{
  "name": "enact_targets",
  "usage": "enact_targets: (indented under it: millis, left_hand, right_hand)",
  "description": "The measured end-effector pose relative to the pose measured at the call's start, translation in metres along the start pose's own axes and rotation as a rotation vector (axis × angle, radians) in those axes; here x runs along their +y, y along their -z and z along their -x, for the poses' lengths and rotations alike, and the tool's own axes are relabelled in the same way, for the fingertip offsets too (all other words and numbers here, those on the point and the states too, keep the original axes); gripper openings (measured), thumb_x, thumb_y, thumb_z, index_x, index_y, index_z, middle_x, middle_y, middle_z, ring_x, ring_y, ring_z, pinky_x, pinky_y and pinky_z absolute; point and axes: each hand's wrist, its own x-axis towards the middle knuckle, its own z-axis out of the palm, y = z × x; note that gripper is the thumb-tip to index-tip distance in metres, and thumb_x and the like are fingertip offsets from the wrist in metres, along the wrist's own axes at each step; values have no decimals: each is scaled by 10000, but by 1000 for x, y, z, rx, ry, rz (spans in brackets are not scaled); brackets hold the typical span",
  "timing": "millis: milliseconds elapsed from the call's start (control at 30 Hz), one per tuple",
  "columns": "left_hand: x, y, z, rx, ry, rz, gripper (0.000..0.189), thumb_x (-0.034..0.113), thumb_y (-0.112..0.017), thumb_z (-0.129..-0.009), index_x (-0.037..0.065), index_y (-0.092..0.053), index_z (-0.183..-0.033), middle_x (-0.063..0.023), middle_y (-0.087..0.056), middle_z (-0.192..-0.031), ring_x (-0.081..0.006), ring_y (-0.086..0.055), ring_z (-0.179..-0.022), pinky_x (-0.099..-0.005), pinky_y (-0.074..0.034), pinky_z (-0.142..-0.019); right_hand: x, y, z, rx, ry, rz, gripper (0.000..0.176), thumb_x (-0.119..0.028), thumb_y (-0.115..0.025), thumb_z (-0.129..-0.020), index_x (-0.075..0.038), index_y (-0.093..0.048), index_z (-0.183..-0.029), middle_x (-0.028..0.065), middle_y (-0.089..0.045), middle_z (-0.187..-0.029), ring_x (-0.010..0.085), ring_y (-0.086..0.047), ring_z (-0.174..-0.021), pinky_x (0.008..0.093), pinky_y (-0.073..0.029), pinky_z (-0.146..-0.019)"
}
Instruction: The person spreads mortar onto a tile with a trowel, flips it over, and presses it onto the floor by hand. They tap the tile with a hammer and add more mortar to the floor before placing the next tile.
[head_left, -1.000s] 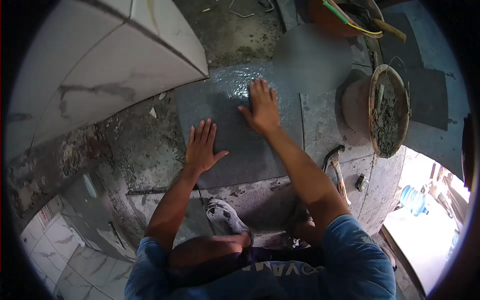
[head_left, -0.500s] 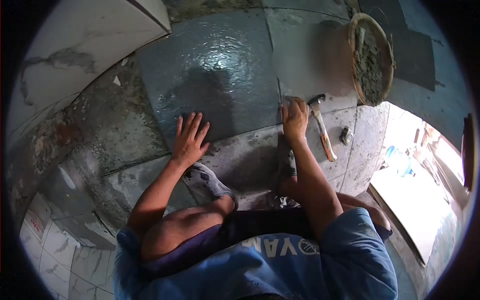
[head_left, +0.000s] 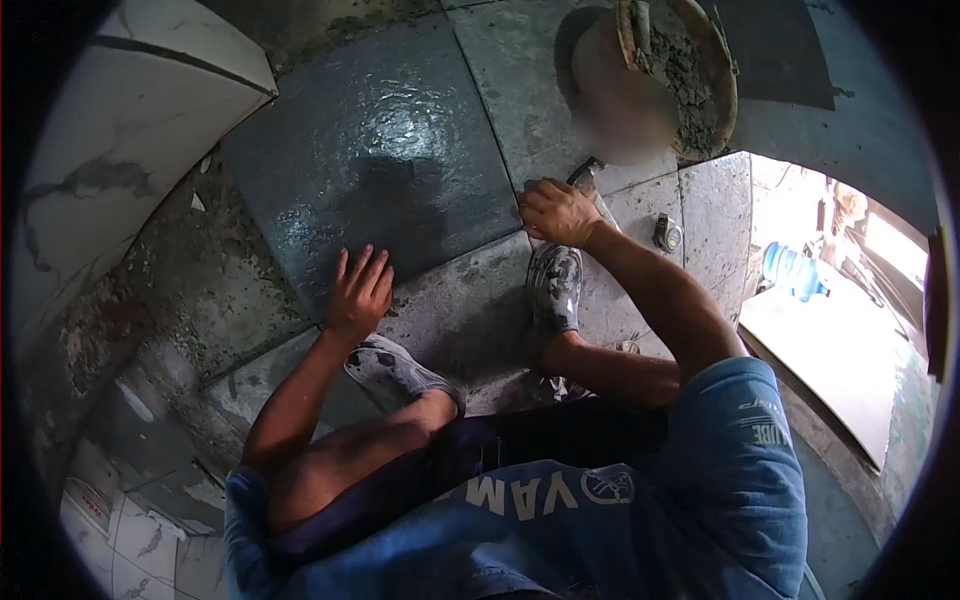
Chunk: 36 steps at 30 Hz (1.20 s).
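A dark grey floor tile (head_left: 330,130) with a wet, shiny face lies in front of me. My left hand (head_left: 361,297) rests with stretched fingers on its near edge, towards the left. At the tile's near right corner is my right hand (head_left: 560,212), its fingers curled down by the joint; whatever they may pinch is hidden. Just beyond that hand lies a hammer (head_left: 586,173), its handle partly covered by the hand. A small tape measure (head_left: 668,233) sits farther right on the paler tiles.
A bucket (head_left: 728,95) of wet grey mortar (head_left: 690,88) stands at the upper right, partly blurred. Rough bare floor (head_left: 225,245) runs along the left. A marbled slab (head_left: 120,140) is at the upper left. At right are a white board (head_left: 830,365) and a blue water bottle (head_left: 795,270).
The view has shifted, so the tile and bucket sit farther left. My right hand has turned, its forearm swinging outward, and now covers part of the hammer. My left hand stays on the tile.
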Motion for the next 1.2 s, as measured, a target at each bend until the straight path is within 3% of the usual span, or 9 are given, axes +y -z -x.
enact_targets:
  millis: [167, 233, 367, 467, 633, 867, 967, 1033, 1200]
  left_hand:
    - [0, -1, 3, -2, -11, -16, 287, 152, -710, -808, 39, -655, -1066, -118, -575, -1310, -330, -456, -1324, -640, -313, -1091]
    - [0, -1, 3, -10, -20, -23, 305, 153, -719, -800, 40, -649, -1074, -118, -573, -1310, -331, -460, -1319, -640, -315, -1088]
    - [0, -1, 0, -6, -26, -35, 318, 159, -728, -791, 44, -638, -1074, -114, -569, -1311, -331, -476, -1303, -644, -316, -1082]
    - [1, 1, -3, -4, -22, -43, 306, 157, -726, -790, 55, -637, -1064, -107, -569, -1315, -336, -478, -1303, -655, -310, -1079]
    - [2, -2, -1, -9, -38, -69, 288, 153, -730, -781, 68, -646, -1044, -90, -568, -1323, -350, -468, -1314, -686, -294, -1074]
    - [3, -4, -1, -22, -29, -89, 256, 150, -722, -786, 73, -645, -1018, -87, -588, -1300, -355, -481, -1301, -691, -295, -1070]
    - [6, -2, -1, -39, -24, -97, 258, 163, -724, -791, 74, -645, -1019, -89, -585, -1303, -351, -472, -1310, -684, -291, -1079]
    - [2, -2, 1, -44, -25, -103, 263, 175, -728, -792, 74, -645, -1021, -90, -584, -1304, -347, -466, -1315, -681, -288, -1083]
    - [0, 7, -6, -88, -7, -36, 362, 176, -772, -753, 70, -637, -1071, -107, -578, -1315, -333, -452, -1327, -662, -290, -1091]
  right_hand:
    - [8, 5, -13, 3, 169, 34, 241, -280, -695, -745, -157, -651, -948, 12, -605, -1141, 228, -536, -1179, 399, -465, -1023]
    - [10, 5, -16, 25, 276, 80, 243, -277, -685, -752, -146, -674, -956, 46, -594, -1255, 254, -499, -1272, 424, -435, -1075]
    - [8, 3, -18, -92, 279, 91, 182, -260, -645, -793, -128, -690, -909, 93, -544, -1379, 288, -446, -1350, 464, -408, -1109]
    - [4, -7, -13, -41, 257, 87, 138, -238, -623, -820, -122, -683, -864, 106, -535, -1391, 296, -460, -1341, 486, -404, -1108]
    - [1, -17, -10, -64, 245, 42, 179, -253, -566, -872, -114, -661, -933, 165, -510, -1408, 368, -425, -1365, 575, -357, -1116]
    - [-1, -15, -8, -84, 236, 50, 179, -256, -570, -871, -119, -661, -939, 156, -505, -1416, 361, -397, -1384, 583, -351, -1119]
    - [-3, -12, -7, -50, 215, 46, 177, -263, -567, -880, -123, -658, -938, 147, -490, -1431, 338, -368, -1406, 552, -331, -1143]
    - [-6, 0, -11, -189, 152, 21, 203, -250, -555, -895, -125, -671, -1006, 130, -477, -1443, 307, -357, -1414, 497, -315, -1163]
    - [-21, 8, -32, 38, -64, -57, 280, -214, -536, -912, -115, -665, -1140, 111, -487, -1430, 276, -399, -1375, 442, -348, -1132]
